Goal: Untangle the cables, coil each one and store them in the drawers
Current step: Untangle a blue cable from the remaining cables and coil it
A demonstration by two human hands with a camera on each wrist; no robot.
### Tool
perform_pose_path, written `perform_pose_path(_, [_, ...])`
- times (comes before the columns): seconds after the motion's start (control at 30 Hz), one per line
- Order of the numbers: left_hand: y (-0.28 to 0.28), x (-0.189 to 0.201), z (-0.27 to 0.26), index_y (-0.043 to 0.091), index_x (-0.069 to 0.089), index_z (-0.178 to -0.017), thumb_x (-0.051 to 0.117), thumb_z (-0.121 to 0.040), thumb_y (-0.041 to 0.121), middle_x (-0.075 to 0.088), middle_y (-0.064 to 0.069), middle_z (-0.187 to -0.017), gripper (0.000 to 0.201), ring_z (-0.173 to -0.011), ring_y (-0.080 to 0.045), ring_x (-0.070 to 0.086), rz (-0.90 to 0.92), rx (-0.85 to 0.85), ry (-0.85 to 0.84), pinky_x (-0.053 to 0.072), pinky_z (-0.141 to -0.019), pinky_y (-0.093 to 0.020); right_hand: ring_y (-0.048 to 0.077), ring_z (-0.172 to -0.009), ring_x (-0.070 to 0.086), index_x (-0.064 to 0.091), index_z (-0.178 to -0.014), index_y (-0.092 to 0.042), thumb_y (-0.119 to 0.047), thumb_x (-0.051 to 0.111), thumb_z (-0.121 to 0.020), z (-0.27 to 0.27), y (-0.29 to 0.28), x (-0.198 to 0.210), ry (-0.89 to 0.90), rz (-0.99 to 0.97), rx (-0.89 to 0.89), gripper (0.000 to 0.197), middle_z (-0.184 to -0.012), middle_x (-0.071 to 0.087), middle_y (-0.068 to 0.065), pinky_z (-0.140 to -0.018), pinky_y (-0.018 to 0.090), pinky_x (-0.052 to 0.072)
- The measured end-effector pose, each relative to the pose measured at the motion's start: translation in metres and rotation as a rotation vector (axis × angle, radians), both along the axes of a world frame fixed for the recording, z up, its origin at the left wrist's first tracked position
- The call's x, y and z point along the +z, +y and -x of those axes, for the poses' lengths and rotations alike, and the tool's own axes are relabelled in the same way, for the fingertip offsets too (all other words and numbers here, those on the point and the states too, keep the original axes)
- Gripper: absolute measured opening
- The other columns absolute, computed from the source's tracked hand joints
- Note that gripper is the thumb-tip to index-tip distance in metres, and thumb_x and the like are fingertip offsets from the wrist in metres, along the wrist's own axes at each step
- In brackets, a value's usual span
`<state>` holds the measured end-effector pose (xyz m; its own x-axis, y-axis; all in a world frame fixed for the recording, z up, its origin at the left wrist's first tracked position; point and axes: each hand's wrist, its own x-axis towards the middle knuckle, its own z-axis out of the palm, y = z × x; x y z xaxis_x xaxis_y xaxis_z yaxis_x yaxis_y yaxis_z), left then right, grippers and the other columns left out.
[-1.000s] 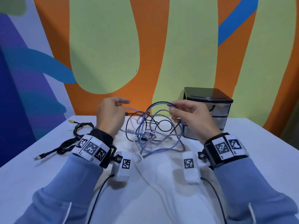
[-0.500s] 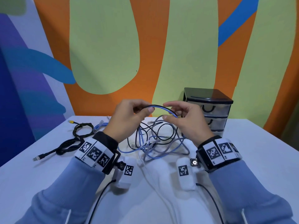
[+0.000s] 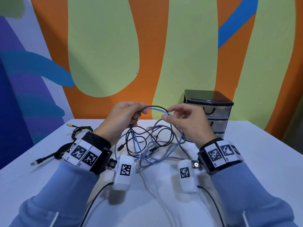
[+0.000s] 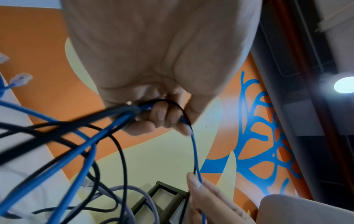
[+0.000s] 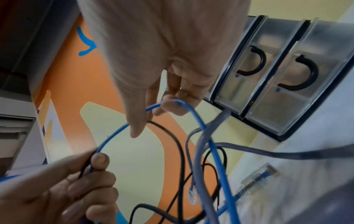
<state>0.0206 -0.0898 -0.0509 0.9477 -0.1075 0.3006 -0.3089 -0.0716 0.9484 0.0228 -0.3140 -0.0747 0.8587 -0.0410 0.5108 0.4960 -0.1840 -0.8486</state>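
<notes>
A tangle of blue, black and grey cables [image 3: 152, 145] hangs from my hands down to the white table [image 3: 262, 161]. My left hand [image 3: 124, 117] grips a bunch of blue cable [image 4: 194, 151] and black cable [image 4: 122, 151] strands in its curled fingers [image 4: 162, 116]. My right hand [image 3: 185, 122] pinches the same blue cable [image 5: 191, 112] between thumb and fingers a short span to the right, with a thin black cable [image 3: 157, 106] arching over that span. A small drawer unit [image 3: 211, 112] with a black top stands behind the right hand, its drawers [image 5: 249, 72] closed.
A separate black cable [image 3: 65, 148] with a yellow plug [image 3: 69, 125] lies loosely bundled at the table's left side. A blue cable's clear plug [image 5: 258, 175] rests on the table near the drawers. The painted wall stands close behind the table.
Both hands rose with the cables and came slightly closer to me; the left hand shifted its grip along the blue and black strands, and the tangle hangs higher off the table.
</notes>
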Motion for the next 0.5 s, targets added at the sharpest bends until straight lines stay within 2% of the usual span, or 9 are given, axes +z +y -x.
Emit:
perform_pose_path(0.07, [0.0, -0.001, -0.002, 0.008, 0.066, -0.086, 0.055, -0.11, 0.026, 0.039, 0.003, -0.062, 0.032, -0.053, -0.014, 0.029, 0.051, 0.054, 0.006, 0.034, -0.059, -0.03, 0.019, -0.068, 0.05, 0.082, -0.094, -0.019, -0.026, 0.09, -0.081, 0.004, 0.001, 0.003, 0.067, 0.001, 0.068, 0.017, -0.079, 0.066, -0.001, -0.06, 0.032, 0.043])
perform_pose_path(0.13, [0.0, -0.001, -0.003, 0.009, 0.065, -0.086, 0.054, -0.111, 0.026, 0.04, 0.003, -0.063, 0.032, -0.052, -0.012, 0.03, 0.071, 0.07, -0.001, 0.036, -0.058, -0.028, 0.011, -0.085, 0.064, 0.08, -0.105, -0.017, -0.024, 0.078, -0.092, 0.008, 0.003, 0.006, 0.204, -0.022, 0.204, 0.014, -0.096, 0.077, -0.001, -0.063, 0.026, 0.051])
perform_pose_path(0.2, [0.0, 0.0, -0.001, 0.008, 0.069, -0.085, 0.056, -0.109, 0.022, 0.041, 0.003, -0.066, 0.03, -0.055, -0.013, 0.031, 0.065, 0.048, -0.014, 0.038, -0.06, -0.027, 0.009, -0.098, 0.068, 0.076, -0.112, -0.013, -0.018, 0.066, -0.101, 0.01, 0.004, 0.006, 0.289, -0.036, 0.317, 0.016, -0.111, 0.079, 0.004, -0.064, 0.023, 0.054])
perform_pose_path(0.27, [0.001, 0.003, 0.003, 0.011, 0.074, -0.083, 0.061, -0.104, 0.016, 0.043, 0.002, -0.067, 0.025, -0.058, -0.014, 0.033, 0.05, -0.002, -0.024, 0.04, -0.065, -0.029, 0.013, -0.093, 0.069, 0.075, -0.109, -0.008, -0.011, 0.063, -0.102, 0.01, 0.004, 0.006, 0.279, -0.032, 0.336, 0.014, -0.107, 0.079, 0.009, -0.064, 0.024, 0.055])
perform_pose_path(0.37, [0.004, 0.007, 0.009, 0.011, 0.081, -0.087, 0.069, -0.093, 0.016, 0.05, -0.003, -0.069, 0.014, -0.059, -0.012, 0.038, -0.037, -0.088, -0.033, 0.045, -0.07, -0.028, 0.016, -0.075, 0.062, 0.074, -0.103, -0.01, -0.005, 0.069, -0.097, 0.009, 0.004, 0.006, 0.245, -0.103, 0.312, 0.009, -0.087, 0.073, 0.009, -0.061, 0.024, 0.049])
perform_pose_path(0.4, [0.006, 0.008, 0.011, 0.009, 0.082, -0.091, 0.069, -0.093, 0.014, 0.056, -0.004, -0.072, 0.015, -0.06, -0.011, 0.041, -0.077, -0.11, -0.03, 0.047, -0.072, -0.029, 0.015, -0.072, 0.058, 0.073, -0.102, -0.011, -0.003, 0.072, -0.094, 0.007, 0.004, 0.006, 0.229, -0.127, 0.301, 0.011, -0.084, 0.068, 0.009, -0.061, 0.024, 0.045])
perform_pose_path(0.5, [0.01, 0.01, 0.016, 0.004, 0.083, -0.1, 0.068, -0.099, 0.012, 0.069, 0.007, -0.073, 0.017, -0.067, -0.01, 0.047, -0.166, -0.147, -0.022, 0.046, -0.08, -0.032, 0.01, -0.066, 0.051, 0.071, -0.093, -0.015, -0.001, 0.077, -0.089, 0.004, 0.004, 0.006, 0.185, -0.126, 0.262, 0.016, -0.084, 0.058, 0.008, -0.06, 0.023, 0.038])
